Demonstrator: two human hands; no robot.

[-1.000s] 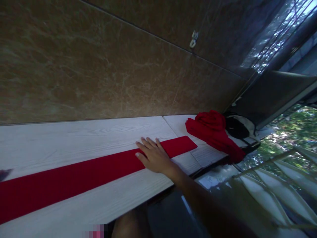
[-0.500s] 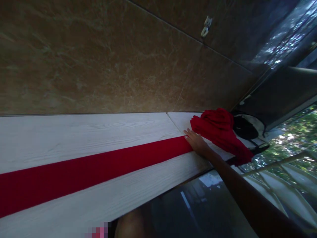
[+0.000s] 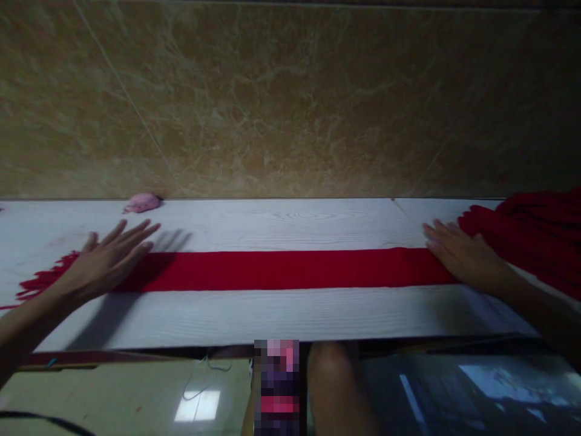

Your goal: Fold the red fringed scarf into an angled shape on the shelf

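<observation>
A long red scarf (image 3: 272,270) lies flat along the white wood-grain tabletop (image 3: 290,315), its fringe (image 3: 45,281) spread at the left end. My left hand (image 3: 111,257) is over the scarf near that fringe, fingers spread and casting a shadow; it appears raised a little and holds nothing. At the other end, my right hand (image 3: 463,254) rests flat on the scarf with its fingers stretched out. Just beyond the right hand sits a bunched heap of red cloth (image 3: 540,233); whether it joins the scarf is hidden.
A brown marbled tile wall (image 3: 290,103) rises behind the table. Against it lies a small pink object (image 3: 143,203). My bare knee (image 3: 333,363) is below the front edge, with a thin cable (image 3: 195,381) on the floor to the left and a dark glossy surface (image 3: 436,393) to the right.
My view has swung left and levelled out. My left hand, the fringe and the pink object have come into view. The right hand stays on the scarf near the red heap.
</observation>
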